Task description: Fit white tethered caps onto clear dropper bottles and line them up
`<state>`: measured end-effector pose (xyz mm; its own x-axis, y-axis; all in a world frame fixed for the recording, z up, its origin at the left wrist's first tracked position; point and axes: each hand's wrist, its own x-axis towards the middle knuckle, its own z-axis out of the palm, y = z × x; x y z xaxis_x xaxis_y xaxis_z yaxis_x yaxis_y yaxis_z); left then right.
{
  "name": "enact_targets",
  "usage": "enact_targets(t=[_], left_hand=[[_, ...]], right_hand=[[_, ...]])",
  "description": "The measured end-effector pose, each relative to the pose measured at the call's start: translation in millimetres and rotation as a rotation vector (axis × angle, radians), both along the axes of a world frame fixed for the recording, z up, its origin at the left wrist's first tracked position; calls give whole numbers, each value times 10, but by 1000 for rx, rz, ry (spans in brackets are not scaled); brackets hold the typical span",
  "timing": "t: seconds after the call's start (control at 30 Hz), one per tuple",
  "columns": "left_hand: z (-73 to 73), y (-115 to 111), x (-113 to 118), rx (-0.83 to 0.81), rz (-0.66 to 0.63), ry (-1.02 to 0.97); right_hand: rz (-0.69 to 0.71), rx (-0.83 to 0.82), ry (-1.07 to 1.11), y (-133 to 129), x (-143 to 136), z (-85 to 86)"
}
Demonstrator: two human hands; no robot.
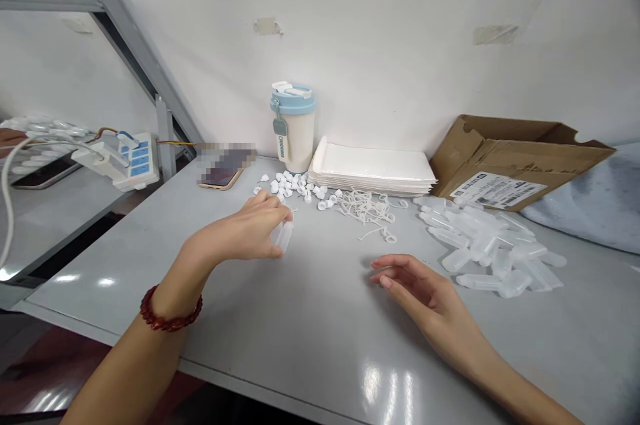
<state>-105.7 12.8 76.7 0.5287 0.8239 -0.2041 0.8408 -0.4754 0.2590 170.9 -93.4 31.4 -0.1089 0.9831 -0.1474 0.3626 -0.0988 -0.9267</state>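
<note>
My left hand (250, 228), with a red bead bracelet on its wrist, grips a small translucent plastic bottle (284, 236) between thumb and fingers over the grey table (310, 318). Just behind it lie several small white caps (295, 186). My right hand (415, 288) hovers with fingers curved and apart, holding nothing. Between and behind the hands is a tangle of thin white cords with loops (367, 208). A pile of translucent bottles (493, 245) lies to the right, beyond my right hand.
Along the wall stand a cream cup with blue lid (300, 131), a stack of white padded envelopes (375, 168) and an open cardboard box (510, 161). A phone (225, 168) lies at the back left. Farther left are a power strip (135, 161) and another person's hand (11, 139).
</note>
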Motion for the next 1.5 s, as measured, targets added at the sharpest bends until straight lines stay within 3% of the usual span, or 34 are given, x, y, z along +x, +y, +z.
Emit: enact_targets(t=[0.87, 1.07, 1.2, 1.37, 1.5], left_hand=[[-13, -27, -14, -12, 0, 40], [-12, -81, 111, 82, -98, -141], [-154, -172, 462, 247, -158, -301], [-497, -311, 886, 341, -313, -436], [-697, -315, 1102, 399, -291, -447]], right_hand=[[-20, 14, -18, 15, -14, 26], [-49, 113, -33, 41, 52, 38], [-118, 197, -198, 116, 212, 95], [-182, 386, -456, 269, 484, 147], [-157, 460, -620, 357, 652, 122]])
